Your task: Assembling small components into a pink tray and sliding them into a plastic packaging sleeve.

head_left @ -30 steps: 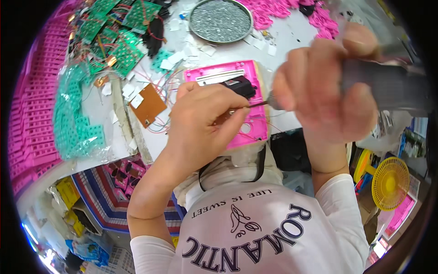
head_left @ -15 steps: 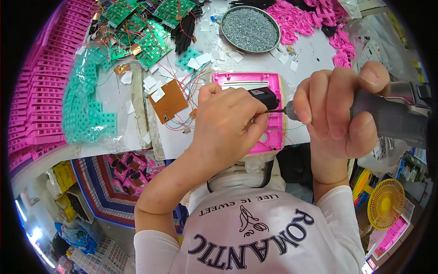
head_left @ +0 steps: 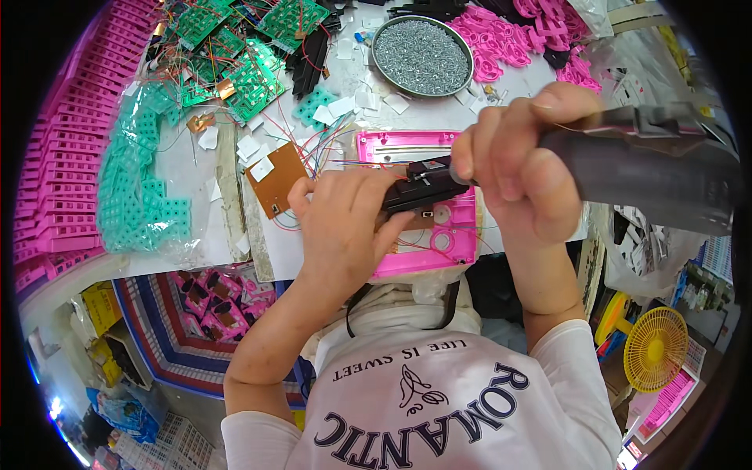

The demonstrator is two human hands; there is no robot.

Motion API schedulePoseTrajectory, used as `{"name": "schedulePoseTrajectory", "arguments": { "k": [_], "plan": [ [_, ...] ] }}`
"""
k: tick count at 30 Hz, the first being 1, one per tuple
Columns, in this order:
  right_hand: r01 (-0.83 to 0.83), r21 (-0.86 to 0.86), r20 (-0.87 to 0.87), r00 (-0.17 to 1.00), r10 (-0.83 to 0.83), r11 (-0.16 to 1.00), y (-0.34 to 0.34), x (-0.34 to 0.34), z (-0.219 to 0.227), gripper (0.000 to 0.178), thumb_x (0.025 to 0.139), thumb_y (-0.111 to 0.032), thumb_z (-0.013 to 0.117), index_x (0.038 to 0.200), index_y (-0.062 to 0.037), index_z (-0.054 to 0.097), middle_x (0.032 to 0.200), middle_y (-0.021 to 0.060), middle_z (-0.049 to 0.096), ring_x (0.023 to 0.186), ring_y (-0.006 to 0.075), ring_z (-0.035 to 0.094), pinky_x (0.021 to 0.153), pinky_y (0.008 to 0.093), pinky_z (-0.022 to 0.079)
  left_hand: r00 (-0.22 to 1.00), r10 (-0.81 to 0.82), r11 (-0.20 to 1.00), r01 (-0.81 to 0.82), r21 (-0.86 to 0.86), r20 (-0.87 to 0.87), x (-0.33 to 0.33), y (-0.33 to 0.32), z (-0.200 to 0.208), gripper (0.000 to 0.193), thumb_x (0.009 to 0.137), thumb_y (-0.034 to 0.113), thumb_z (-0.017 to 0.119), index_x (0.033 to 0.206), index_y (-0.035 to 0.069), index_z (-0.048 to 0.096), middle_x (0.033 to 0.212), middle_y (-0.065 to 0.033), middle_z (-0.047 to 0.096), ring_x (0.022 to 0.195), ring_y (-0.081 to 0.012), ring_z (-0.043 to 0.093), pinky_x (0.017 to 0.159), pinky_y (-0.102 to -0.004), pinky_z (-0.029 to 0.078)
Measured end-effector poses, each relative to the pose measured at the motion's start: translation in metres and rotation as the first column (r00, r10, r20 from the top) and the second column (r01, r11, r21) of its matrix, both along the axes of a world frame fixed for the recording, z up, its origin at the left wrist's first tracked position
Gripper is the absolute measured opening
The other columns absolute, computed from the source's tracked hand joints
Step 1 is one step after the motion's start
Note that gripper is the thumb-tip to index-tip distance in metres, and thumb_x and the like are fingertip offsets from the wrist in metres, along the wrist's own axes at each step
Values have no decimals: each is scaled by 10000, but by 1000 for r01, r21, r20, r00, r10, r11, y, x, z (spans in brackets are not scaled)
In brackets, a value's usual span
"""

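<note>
Head view: the pink plastic case [head_left: 439, 235] is lying on the counter [head_left: 188, 168], right in front of the person, betw. the two hands. The left hand [head_left: 345, 227] is resting on the case's left part, fingers curled down, pinching a small black part [head_left: 423, 188] onto the case. The right hand [head_left: 513, 168] is hovering just above the case's top right corner, closed tight around a big dark electric screwdriver [head_left: 642, 168]. The tool's tip is pointing at the black part, but the fingers are hiding where it is touching.

A brown board [head_left: 274, 178] is lying just left of the left hand, w/ thin coloured wires running to the case. Further back, a round tray of screws [head_left: 423, 55] is sitting near the top, green circuit boards [head_left: 251, 47] to its left, and pink parts [head_left: 517, 39] to its right.

Hard to see: the case's left side is under the left hand, and its bottom edge is blocked by the person's shirt. The screwdriver's back end is getting cut off by the dark rim at right. Things near the rim are looking bent and blurry.
</note>
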State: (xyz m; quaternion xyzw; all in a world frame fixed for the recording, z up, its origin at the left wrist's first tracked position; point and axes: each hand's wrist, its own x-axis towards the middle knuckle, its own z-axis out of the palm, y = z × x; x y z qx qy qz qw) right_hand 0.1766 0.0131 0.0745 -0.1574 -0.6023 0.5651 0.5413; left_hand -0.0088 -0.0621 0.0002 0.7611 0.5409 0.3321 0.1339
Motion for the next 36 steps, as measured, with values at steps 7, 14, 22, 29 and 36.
{"name": "schedulePoseTrajectory", "arguments": {
  "k": [7, 14, 22, 29, 36],
  "plan": [
    [41, 65, 54, 998, -45, 997, 2, -8, -15, 378, 979, -225, 677, 1266, -105, 463, 651, -3, 479, 560, 126, 476, 606, 336, 478, 996, -84, 993, 82, 81, 18, -4, 9, -15, 512, 733, 314, 846, 1164, 123, 647, 938, 3, 651, 879, -198, 590, 886, -440, 306],
    [9, 70, 99, 995, -16, 997, 2, -9, -19, 366, 967, -197, 699, 1231, -108, 461, 647, 6, 492, 557, 131, 488, 591, 332, 485, 995, -94, 994, 93, 64, 22, -6, 10, -16, 526, 726, 316, 845, 1174, 125, 648, 950, 1, 648, 891, -198, 594, 882, -445, 310],
    [48, 79, 108, 993, -56, 996, -5, -14, -24, 340, 971, -208, 701, 1195, -115, 462, 656, 13, 501, 562, 137, 486, 588, 330, 482, 994, -107, 993, 106, 55, 26, -7, 12, -18, 535, 723, 316, 846, 1180, 122, 647, 954, 2, 646, 900, -198, 595, 901, -457, 316],
    [-19, 169, 159, 987, -8, 986, -8, -13, -21, 330, 965, -212, 716, 1169, -128, 471, 677, 25, 532, 572, 138, 503, 595, 339, 499, 990, -137, 986, 132, 98, 36, -7, 14, -20, 537, 701, 285, 852, 1155, 93, 639, 987, -11, 652, 904, -205, 596, 920, -474, 322],
    [-56, 138, 233, 972, 22, 989, -3, -15, -13, 315, 956, -199, 728, 1092, -110, 458, 677, 35, 532, 562, 146, 503, 580, 349, 501, 985, -168, 973, 161, 163, 32, -8, 16, -19, 514, 691, 275, 843, 1116, 67, 642, 992, -19, 640, 916, -203, 593, 922, -467, 329]
  ]
}}
